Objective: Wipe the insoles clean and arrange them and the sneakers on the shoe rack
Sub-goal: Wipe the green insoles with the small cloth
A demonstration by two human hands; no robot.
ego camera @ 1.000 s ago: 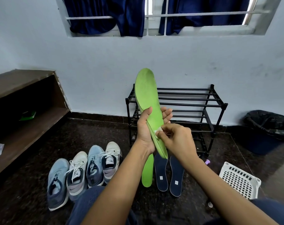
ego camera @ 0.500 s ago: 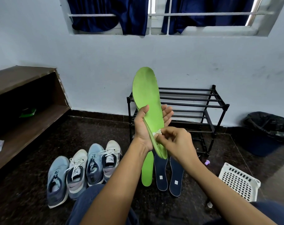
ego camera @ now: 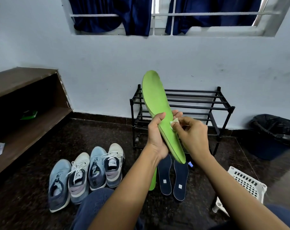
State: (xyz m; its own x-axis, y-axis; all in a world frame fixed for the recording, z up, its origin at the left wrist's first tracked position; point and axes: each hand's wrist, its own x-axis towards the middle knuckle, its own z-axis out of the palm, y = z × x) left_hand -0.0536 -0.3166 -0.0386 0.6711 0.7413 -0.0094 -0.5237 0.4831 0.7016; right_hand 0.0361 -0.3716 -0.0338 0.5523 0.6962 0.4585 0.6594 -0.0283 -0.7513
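- Head view, grip: the left hand (ego camera: pixel 155 136) is closed round the middle of the green insole (ego camera: pixel 158 103), thumb across the face turned to the camera and fingers behind. The insole is held off the floor (ego camera: pixel 107 133), tilted with its toe end up, in front of the shoe rack (ego camera: pixel 223 107).
- The right hand (ego camera: pixel 193 135) pinches a small wad of white wipe (ego camera: pixel 174 124) between thumb and fingertips and presses it to the insole's right edge, just beside the left fingers.
- Doing it well, as I judge it: back the insole with the left fingers right behind the wad so the foam does not flex away, then stroke along its length. Shift the left grip to reach the patch under the thumb, and refold the wad when it soils.
- Waiting on the floor, none yet on the rack: a second green insole (ego camera: pixel 153 181), partly hidden by the left forearm, two navy insoles (ego camera: pixel 180 180) just beside it, and four sneakers (ego camera: pixel 98 170) in a row further left.
- Writing: each navy insole carries a small pale square label, unreadable. The sneakers show a swoosh-like mark at the toe, and their tongue tags are too small to read.
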